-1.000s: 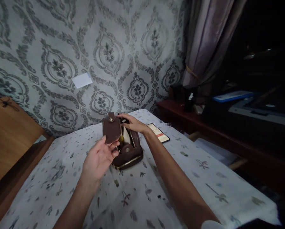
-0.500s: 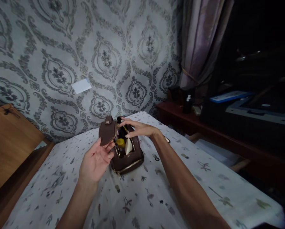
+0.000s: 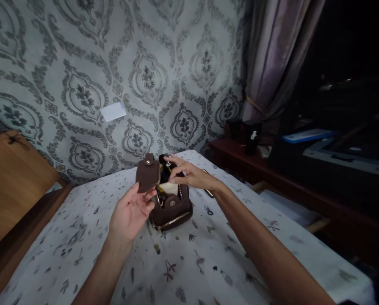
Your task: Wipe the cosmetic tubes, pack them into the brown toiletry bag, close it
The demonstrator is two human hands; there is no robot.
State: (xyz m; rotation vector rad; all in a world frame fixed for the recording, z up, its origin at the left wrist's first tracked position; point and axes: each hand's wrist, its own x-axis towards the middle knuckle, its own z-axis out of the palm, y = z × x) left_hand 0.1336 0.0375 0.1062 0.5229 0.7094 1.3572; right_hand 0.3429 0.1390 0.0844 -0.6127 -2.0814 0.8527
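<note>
A small brown leather bag (image 3: 173, 209) with brass zips stands open in the middle of the table (image 3: 208, 262). My left hand (image 3: 130, 212) pinches the bag's snap flap (image 3: 147, 174) and holds it folded back to the left. My right hand (image 3: 189, 174) reaches over the bag's open top, fingers curled on a pale cream item (image 3: 168, 188) that pokes out of the bag. Dark contents sit deeper inside the bag and are hard to make out.
The table wears a white cloth with small leaf prints. A phone (image 3: 207, 192) lies mostly hidden behind my right wrist. A wooden bed frame (image 3: 14, 182) stands at the left, a dark shelf (image 3: 272, 173) with clutter at the right. Patterned wallpaper (image 3: 145, 76) is close behind.
My right hand has shifted over the bag's mouth and now grips the cream item, which lies flatter across the opening. The yellow object seen earlier is covered. My left hand keeps the flap.
</note>
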